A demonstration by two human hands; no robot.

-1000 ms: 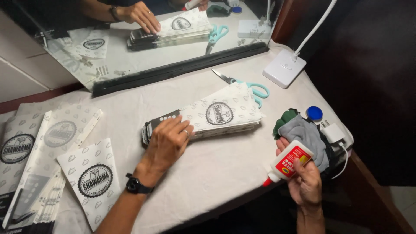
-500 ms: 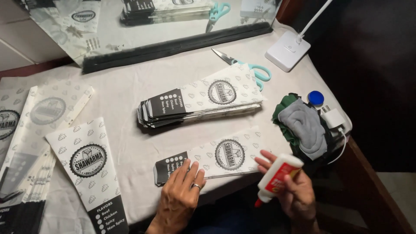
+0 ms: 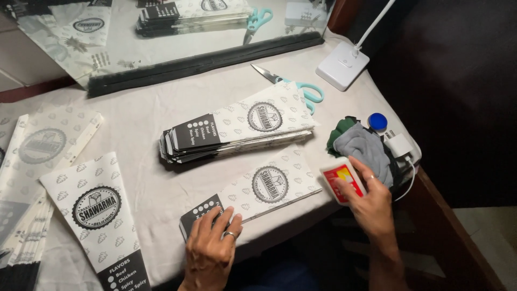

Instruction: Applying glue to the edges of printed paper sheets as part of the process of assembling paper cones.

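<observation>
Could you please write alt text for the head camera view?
A person's left hand presses a flat printed paper sleeve on a cloth-covered table while the right hand holds a glue bottle. A stack of sleeves lies behind, near scissors.

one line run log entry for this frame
left hand: pressing paper sleeve flat | right hand: holding glue bottle | behind: sleeve stack, scissors

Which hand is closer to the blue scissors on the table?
Right. The right hand, holding a glue bottle, sits below the scissors near the table's right edge. The left hand presses a paper sleeve farther off, at the front edge.
</observation>
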